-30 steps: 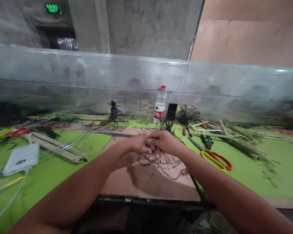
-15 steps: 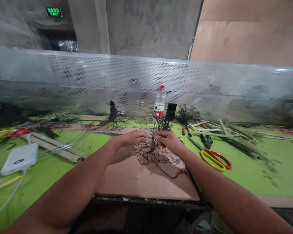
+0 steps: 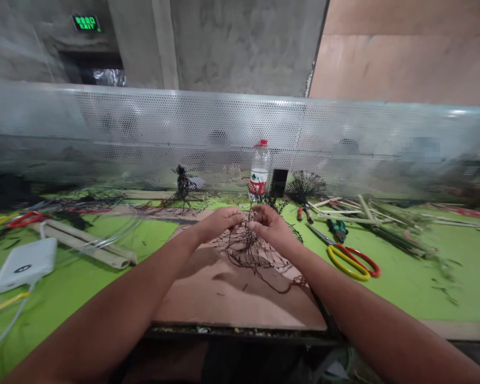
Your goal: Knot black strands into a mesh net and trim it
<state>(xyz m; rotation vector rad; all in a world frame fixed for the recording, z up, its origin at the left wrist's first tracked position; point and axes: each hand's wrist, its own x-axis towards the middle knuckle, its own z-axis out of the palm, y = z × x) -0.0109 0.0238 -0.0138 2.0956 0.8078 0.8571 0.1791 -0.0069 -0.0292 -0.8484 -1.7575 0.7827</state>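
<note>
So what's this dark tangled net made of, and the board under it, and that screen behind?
Dark tangled net: thin matte strands that hold kinks, likely wire or stiff fibre.
Flat brown board: dull, bare, plywood-like.
Long grey screen: shiny sheet metal, punched with small holes.

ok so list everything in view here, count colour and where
table mat: one, bright green, under everything
brown board: one, brown, middle of the mat
dark mesh tangle: one, blackish, over the brown board
perforated screen: one, silver, along the back
water bottle: one, clear with red cap, by the perforated screen
scissors: one, yellow and red handles, right of the brown board
pliers: one, green grips, beyond the scissors
power bank: one, white, far left
tan tubes: about two, left of the brown board
left hand: pinching the dark mesh tangle
right hand: pinching the dark mesh tangle
</note>
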